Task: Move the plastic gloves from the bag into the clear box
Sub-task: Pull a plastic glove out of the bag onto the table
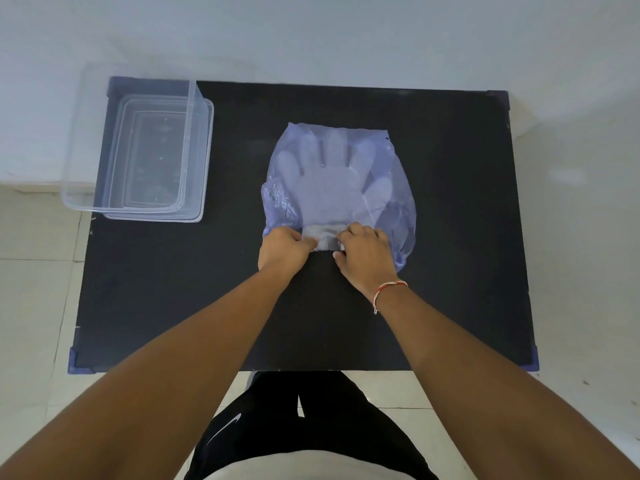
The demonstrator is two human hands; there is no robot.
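With the clear box (138, 150) sitting empty at the tabletop's (450, 237) far left, the task is only beginning: the left hand (282, 249) and right hand (367, 258) are both pinching the cuff of the plastic gloves (329, 181), lying mostly inside the bag (398, 209).

Black table (450, 237): bag (398, 209), clear box (138, 202)

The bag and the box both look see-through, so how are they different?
The bag is soft, crinkled and bluish; the box is stiff, smooth and colourless. The bag lies flat mid-table with the gloves inside; the box stands open at the table's far left corner with nothing in it. Both hands, the left hand and the right hand, are at the bag's mouth; neither touches the box. Both are clear plastic.
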